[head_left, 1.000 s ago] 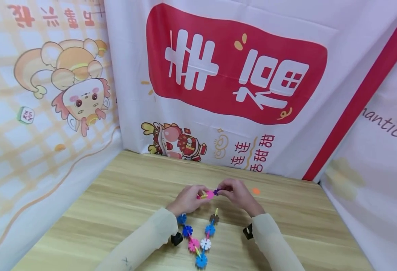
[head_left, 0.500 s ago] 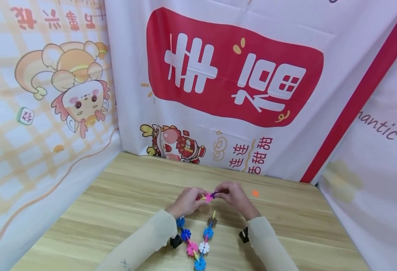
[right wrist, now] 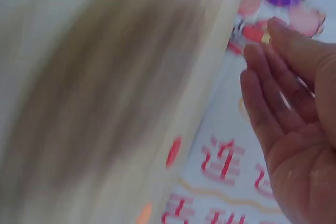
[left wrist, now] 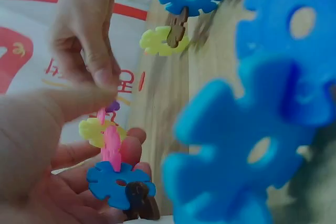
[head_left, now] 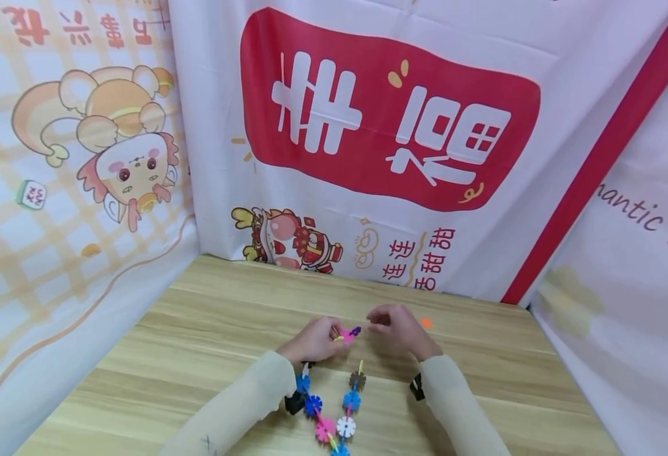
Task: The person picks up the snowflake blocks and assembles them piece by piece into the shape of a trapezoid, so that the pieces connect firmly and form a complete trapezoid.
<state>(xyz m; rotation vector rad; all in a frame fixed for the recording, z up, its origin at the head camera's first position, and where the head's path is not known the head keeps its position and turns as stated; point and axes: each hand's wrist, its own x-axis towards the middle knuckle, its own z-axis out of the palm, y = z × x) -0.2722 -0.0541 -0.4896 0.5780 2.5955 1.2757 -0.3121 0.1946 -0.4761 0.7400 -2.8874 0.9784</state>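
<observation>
My left hand (head_left: 313,342) pinches one end of the chain of plastic snowflake pieces (head_left: 340,405), lifting the pink and purple tip above the table (head_left: 208,329); the rest trails back toward me across the wood. Just beside that tip, my right hand (head_left: 398,329) hangs with fingers relaxed, holding nothing. An orange piece (head_left: 426,323) lies just beyond it.

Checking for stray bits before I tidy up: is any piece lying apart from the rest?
Yes. One small orange piece lies alone on the wooden table, beyond the right hand, apart from the snowflake chain.
</observation>
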